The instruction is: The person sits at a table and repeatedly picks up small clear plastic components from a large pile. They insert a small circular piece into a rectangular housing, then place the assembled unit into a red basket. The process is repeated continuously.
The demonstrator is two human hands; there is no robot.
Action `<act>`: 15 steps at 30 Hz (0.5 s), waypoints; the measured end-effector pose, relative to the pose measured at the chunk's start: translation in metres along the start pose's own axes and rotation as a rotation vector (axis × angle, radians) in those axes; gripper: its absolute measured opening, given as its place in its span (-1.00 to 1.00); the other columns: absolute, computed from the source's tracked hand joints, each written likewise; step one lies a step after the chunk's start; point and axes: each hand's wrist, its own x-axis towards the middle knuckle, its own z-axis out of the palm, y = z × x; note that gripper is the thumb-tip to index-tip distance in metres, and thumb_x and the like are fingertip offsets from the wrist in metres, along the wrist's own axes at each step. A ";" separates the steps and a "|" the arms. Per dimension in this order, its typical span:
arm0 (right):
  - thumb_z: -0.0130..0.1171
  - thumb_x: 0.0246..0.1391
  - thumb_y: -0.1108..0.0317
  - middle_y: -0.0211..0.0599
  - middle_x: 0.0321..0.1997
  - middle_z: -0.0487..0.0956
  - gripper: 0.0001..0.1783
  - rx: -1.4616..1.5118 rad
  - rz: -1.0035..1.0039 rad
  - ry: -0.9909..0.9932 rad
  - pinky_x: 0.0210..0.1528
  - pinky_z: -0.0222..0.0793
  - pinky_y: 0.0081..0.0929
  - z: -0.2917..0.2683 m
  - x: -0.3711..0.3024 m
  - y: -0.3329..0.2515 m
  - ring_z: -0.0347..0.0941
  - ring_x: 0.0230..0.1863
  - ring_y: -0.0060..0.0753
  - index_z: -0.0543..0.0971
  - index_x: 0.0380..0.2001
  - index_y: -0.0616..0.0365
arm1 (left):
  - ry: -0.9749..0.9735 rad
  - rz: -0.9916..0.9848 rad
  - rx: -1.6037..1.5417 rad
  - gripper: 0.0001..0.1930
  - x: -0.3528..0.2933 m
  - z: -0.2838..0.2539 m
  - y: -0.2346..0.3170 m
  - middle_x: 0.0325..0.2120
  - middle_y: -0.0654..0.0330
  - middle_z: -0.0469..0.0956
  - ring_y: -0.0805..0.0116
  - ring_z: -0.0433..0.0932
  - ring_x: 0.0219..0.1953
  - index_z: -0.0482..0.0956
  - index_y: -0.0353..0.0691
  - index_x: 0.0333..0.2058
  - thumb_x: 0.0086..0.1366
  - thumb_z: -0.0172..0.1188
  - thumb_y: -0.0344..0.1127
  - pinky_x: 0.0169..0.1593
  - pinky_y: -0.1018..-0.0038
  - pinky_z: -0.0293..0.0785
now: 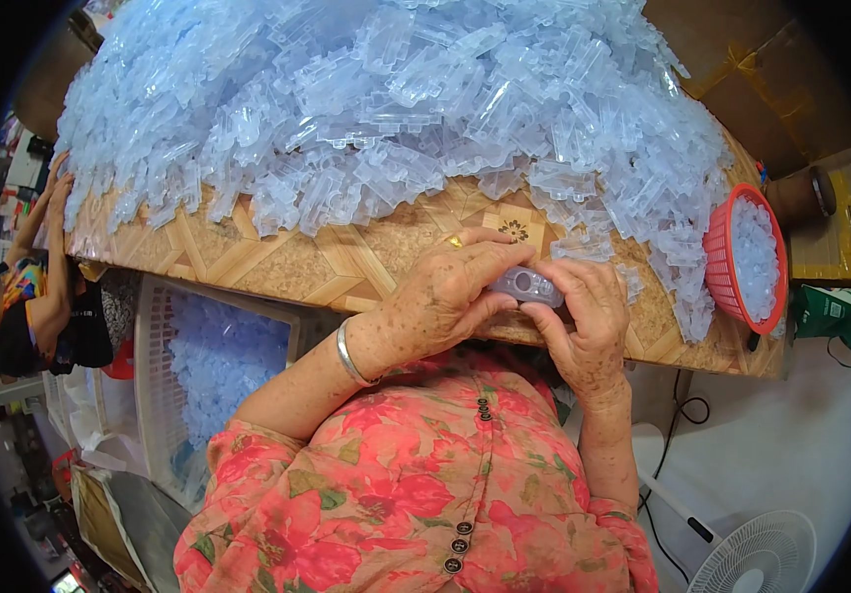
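Both of my hands meet at the table's near edge around one small translucent plastic case (526, 287). My left hand (450, 292), with a gold ring on a finger and a silver bangle at the wrist, pinches its left end. From the other side, the thumb and fingers of my right hand (586, 321) close on its right end. A round opening shows in the part of the case between my fingers; the rest is covered. Beyond my hands a huge heap of similar clear, bluish plastic pieces (386, 109) spreads over the wood-patterned table (327, 262).
A red plastic basket (717, 259) with small clear parts stands at the table's right end. Below the table at left is a white crate (156, 376) of bluish pieces. Another person's arms (45, 257) reach the heap at far left. A white fan (757, 558) stands lower right.
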 end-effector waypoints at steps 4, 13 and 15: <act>0.45 -0.13 0.32 -0.28 -0.08 0.59 -0.53 0.009 0.000 -0.022 0.07 0.27 -0.17 -0.001 0.004 -0.002 0.45 -0.04 -0.13 0.60 -0.08 0.13 | -0.006 -0.044 -0.030 -0.60 0.000 -0.003 0.003 -0.17 0.04 0.57 -0.06 0.54 -0.06 0.56 -0.29 -0.03 0.13 0.36 -0.39 0.03 0.17 0.45; 0.45 -0.14 0.31 -0.25 -0.11 0.58 -0.54 -0.013 0.024 -0.014 0.04 0.29 -0.16 0.004 0.005 -0.003 0.46 -0.06 -0.11 0.59 -0.10 0.13 | 0.056 -0.060 0.018 -0.65 0.002 0.004 -0.001 -0.24 0.03 0.56 -0.04 0.54 -0.12 0.58 -0.31 -0.10 0.10 0.35 -0.45 -0.03 0.19 0.45; 0.45 -0.14 0.30 -0.24 -0.11 0.58 -0.53 -0.036 0.034 -0.001 0.05 0.30 -0.17 0.002 0.004 -0.001 0.47 -0.06 -0.11 0.59 -0.09 0.13 | 0.076 -0.034 0.043 -0.64 0.002 0.004 -0.001 -0.23 0.02 0.54 -0.06 0.51 -0.14 0.56 -0.32 -0.11 0.06 0.36 -0.47 -0.04 0.16 0.45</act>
